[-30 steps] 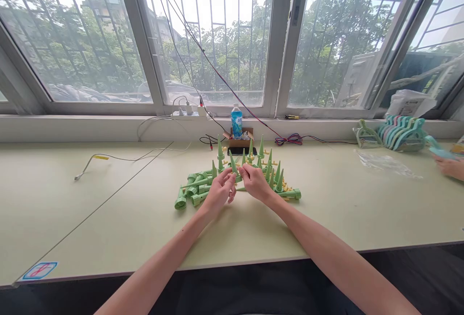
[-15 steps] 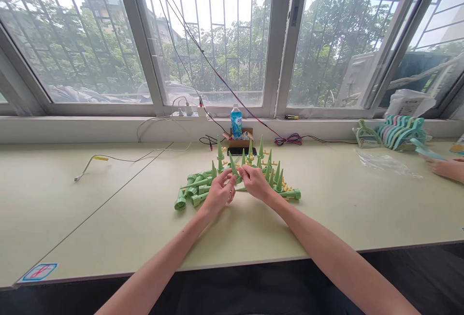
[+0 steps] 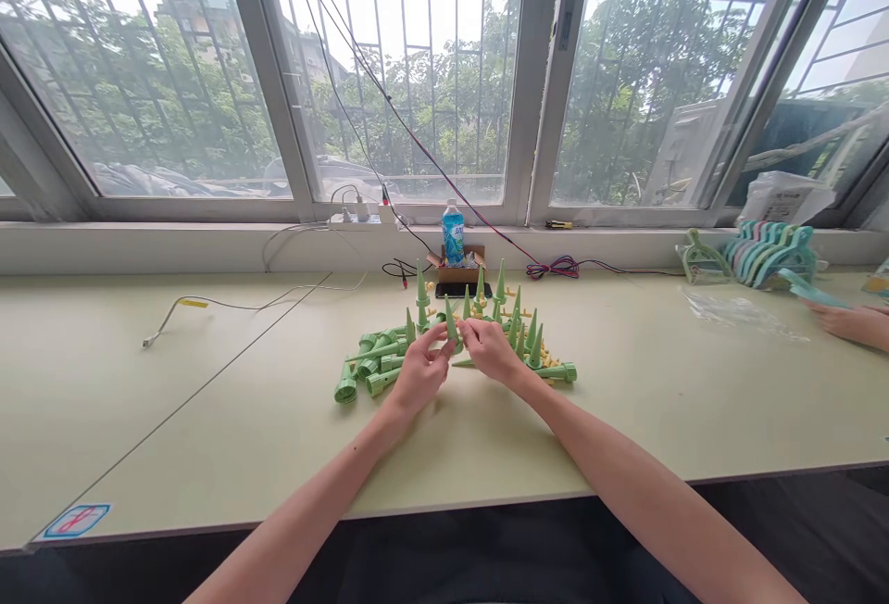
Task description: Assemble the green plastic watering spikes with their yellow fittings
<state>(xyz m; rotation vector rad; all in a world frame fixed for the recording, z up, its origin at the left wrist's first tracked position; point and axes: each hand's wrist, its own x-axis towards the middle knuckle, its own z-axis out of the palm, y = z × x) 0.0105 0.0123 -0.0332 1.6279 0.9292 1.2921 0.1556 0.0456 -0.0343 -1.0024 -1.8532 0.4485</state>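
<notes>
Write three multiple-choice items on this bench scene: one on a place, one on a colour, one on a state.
1. Where does the bottle stand?
A. behind the green cones, by the window
B. at the table's front edge
C. on the floor

2. What colour is the cone between the hands?
A. red
B. green
C. black

3. How is that cone held?
A. lying untouched
B. gripped by left hand and right hand, tip up
C. in a co-worker's hand

A, it stands by the sill; B, green plastic; B, both hands' fingers meet on it.

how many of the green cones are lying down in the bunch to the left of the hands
About 6 lying green cones, bunched on the table just left of the left hand. They overlap, so some may be hidden; the upright ones stand behind both hands.
</notes>
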